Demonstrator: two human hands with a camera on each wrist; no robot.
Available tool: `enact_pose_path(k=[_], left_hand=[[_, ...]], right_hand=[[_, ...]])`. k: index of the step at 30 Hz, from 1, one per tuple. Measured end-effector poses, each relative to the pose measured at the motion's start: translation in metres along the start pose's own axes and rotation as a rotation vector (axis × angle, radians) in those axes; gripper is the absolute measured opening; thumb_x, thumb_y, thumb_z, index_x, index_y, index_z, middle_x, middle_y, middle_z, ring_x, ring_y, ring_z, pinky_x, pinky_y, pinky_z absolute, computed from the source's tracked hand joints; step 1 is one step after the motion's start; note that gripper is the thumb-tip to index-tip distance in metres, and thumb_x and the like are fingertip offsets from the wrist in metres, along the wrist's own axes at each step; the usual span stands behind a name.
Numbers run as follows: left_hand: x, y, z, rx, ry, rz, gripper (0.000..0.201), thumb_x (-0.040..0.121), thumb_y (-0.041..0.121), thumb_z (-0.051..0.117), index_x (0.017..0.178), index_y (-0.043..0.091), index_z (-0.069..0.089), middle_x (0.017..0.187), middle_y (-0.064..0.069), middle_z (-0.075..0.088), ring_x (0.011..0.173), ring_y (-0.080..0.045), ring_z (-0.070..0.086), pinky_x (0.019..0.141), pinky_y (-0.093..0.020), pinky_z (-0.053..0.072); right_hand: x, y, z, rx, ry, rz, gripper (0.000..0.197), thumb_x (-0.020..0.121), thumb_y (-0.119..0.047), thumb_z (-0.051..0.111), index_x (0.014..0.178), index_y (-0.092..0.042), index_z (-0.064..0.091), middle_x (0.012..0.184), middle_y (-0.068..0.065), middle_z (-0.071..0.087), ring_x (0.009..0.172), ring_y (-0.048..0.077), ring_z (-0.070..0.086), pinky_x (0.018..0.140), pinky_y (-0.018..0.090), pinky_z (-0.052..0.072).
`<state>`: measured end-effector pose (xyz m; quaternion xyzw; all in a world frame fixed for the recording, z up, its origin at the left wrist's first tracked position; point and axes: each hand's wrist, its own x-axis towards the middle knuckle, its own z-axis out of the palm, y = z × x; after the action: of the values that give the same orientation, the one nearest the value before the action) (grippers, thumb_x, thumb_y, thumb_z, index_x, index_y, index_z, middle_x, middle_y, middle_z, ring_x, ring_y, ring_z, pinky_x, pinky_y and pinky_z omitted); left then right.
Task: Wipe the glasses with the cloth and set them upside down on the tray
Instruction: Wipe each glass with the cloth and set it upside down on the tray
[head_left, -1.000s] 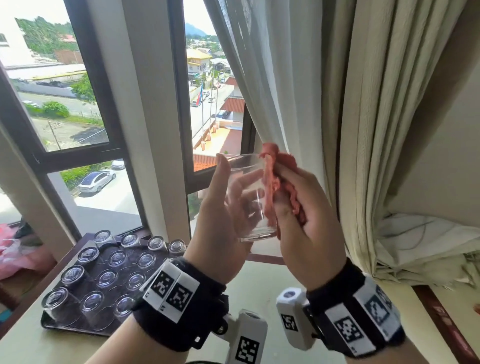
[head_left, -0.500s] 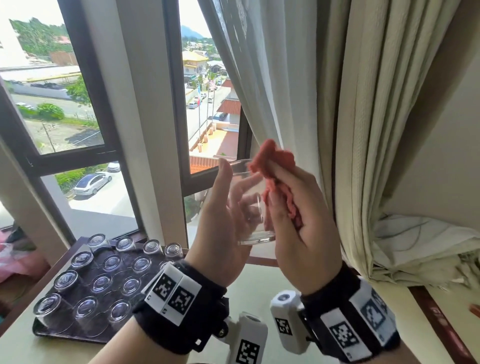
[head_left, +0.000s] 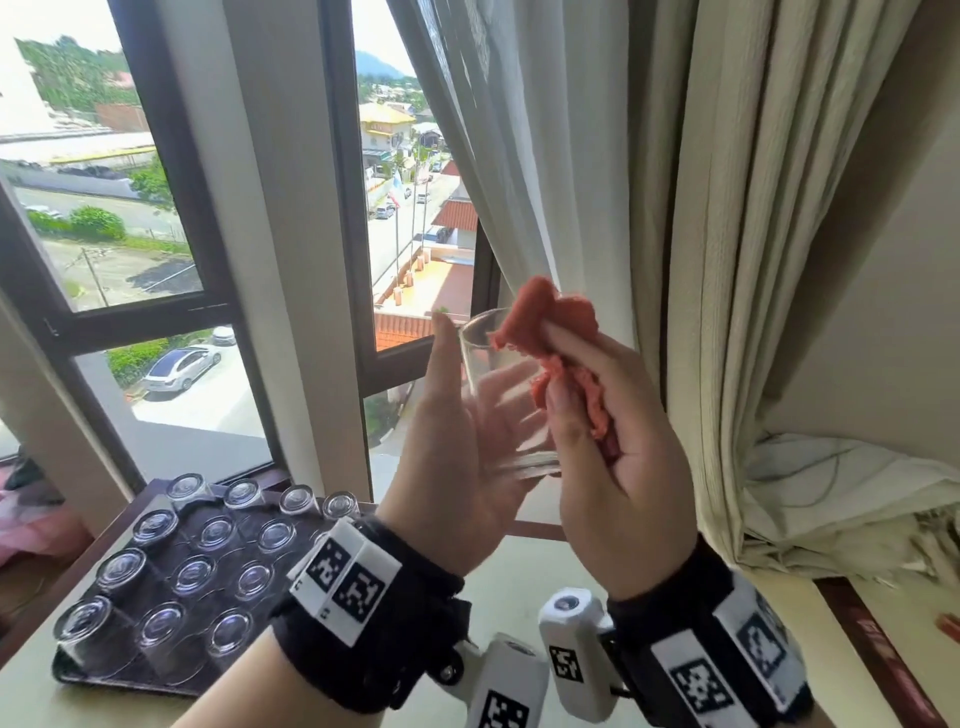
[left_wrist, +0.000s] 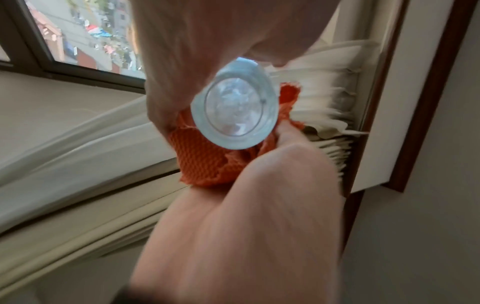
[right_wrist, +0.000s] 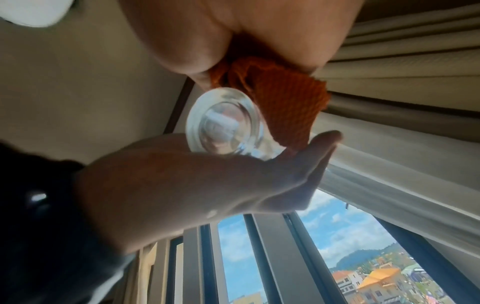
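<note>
One clear glass (head_left: 485, 348) in hand, held up in front of the window (head_left: 156, 208) and well above the tray, mouth up and tilted a little. Thirteen more glasses standing upside down on the one dark tray (head_left: 104, 675), in four rows: four at the back, then three, three and three. One reddish-orange cloth (head_left: 550, 317).

Left hand (head_left: 457, 457) clasping the glass, thumb straight up one side, fingers showing through the wall from behind. Right hand (head_left: 623, 467) closed round the bunched cloth, pinching it between thumb and fingers; top fold draped at the rim of the glass. From the wrist views, only the thick round base of the glass and the cloth beside it.

Compared with a second ago: cloth lifted higher, most of it now at and above the rim rather than pressed down along the side; glass leaning further left; same thirteen on the tray.
</note>
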<state>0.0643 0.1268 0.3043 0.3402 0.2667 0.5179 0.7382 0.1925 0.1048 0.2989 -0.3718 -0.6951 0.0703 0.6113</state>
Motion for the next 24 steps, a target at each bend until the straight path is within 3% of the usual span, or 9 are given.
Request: enact_pose_path(k=[4,5,6,8,12,14,18,21,24], left_hand=[[0.007,0.006,-0.012,0.015,-0.023,0.099,0.069,0.098,0.073,0.05,0.12,0.009,0.065,0.101,-0.006,0.077,0.098,-0.013,0.073,0.089,-0.033,0.06],[0.006,0.009,-0.015,0.014,-0.016,0.09,0.072,0.095,0.076,0.055,0.129,0.013,0.061,0.089,0.012,0.059,0.098,-0.011,0.072,0.09,-0.036,0.058],[0.005,0.01,-0.017,0.006,-0.016,0.074,0.084,0.091,0.079,0.058,0.143,0.013,0.054,0.112,0.016,0.048,0.103,-0.016,0.073,0.094,-0.042,0.054],[0.008,0.006,-0.022,-0.022,-0.007,0.062,0.094,0.086,0.08,0.065,0.151,0.015,0.048,0.107,-0.007,0.07,0.111,-0.032,0.07,0.11,-0.057,0.046],[0.007,-0.007,-0.013,-0.065,-0.037,0.043,0.087,0.085,0.078,0.07,0.146,0.017,0.055,0.128,-0.021,0.056,0.127,-0.046,0.053,0.123,-0.07,0.028],[0.003,-0.006,-0.007,-0.082,-0.057,0.084,0.066,0.101,0.068,0.056,0.14,0.015,0.061,0.12,-0.019,0.062,0.128,-0.043,0.06,0.12,-0.061,0.04],[0.007,0.001,-0.015,-0.052,-0.068,0.136,0.042,0.112,0.046,0.044,0.102,0.013,0.067,0.093,-0.003,0.07,0.091,-0.018,0.07,0.09,-0.032,0.058],[0.005,0.005,-0.021,-0.071,-0.094,0.117,0.071,0.098,0.073,0.055,0.116,0.005,0.054,0.098,-0.02,0.061,0.099,-0.031,0.063,0.117,-0.057,0.04],[0.006,-0.002,-0.017,-0.122,-0.078,0.087,0.082,0.086,0.076,0.068,0.138,0.013,0.056,0.117,-0.021,0.063,0.112,-0.038,0.059,0.121,-0.065,0.035]], right_hand=[[-0.027,-0.003,0.005,-0.015,-0.109,-0.127,0.036,0.102,-0.009,0.052,0.136,0.0,0.062,0.143,0.007,0.06,0.129,0.02,0.061,0.107,0.034,0.051],[-0.037,0.001,0.005,-0.009,-0.124,-0.127,0.037,0.102,-0.009,0.051,0.136,0.0,0.062,0.145,0.007,0.058,0.13,0.022,0.061,0.106,0.036,0.053],[-0.043,0.006,0.004,0.001,-0.127,-0.107,0.037,0.103,-0.01,0.05,0.137,-0.001,0.062,0.145,0.006,0.058,0.128,0.023,0.063,0.103,0.038,0.055],[-0.041,0.013,0.003,0.021,-0.106,-0.035,0.036,0.104,-0.012,0.05,0.138,-0.005,0.062,0.14,0.001,0.061,0.118,0.017,0.067,0.095,0.038,0.059],[-0.002,0.007,0.002,0.002,0.012,0.012,0.033,0.107,-0.015,0.052,0.138,-0.009,0.062,0.133,-0.007,0.066,0.109,0.008,0.069,0.09,0.023,0.057],[0.007,-0.002,0.004,-0.026,0.017,-0.057,0.036,0.105,-0.016,0.051,0.138,-0.005,0.062,0.137,0.0,0.064,0.118,0.011,0.066,0.099,0.026,0.054],[-0.024,-0.004,0.009,-0.069,-0.077,-0.217,0.036,0.099,-0.006,0.051,0.132,0.002,0.064,0.144,0.009,0.058,0.131,0.022,0.06,0.108,0.036,0.051],[-0.04,0.009,0.003,0.014,-0.085,-0.109,0.035,0.101,-0.007,0.051,0.133,0.0,0.065,0.14,0.008,0.06,0.122,0.02,0.065,0.097,0.039,0.058],[-0.016,0.01,0.001,-0.015,-0.02,-0.009,0.034,0.105,-0.018,0.05,0.134,-0.007,0.064,0.131,-0.001,0.065,0.109,0.01,0.068,0.089,0.036,0.06]])
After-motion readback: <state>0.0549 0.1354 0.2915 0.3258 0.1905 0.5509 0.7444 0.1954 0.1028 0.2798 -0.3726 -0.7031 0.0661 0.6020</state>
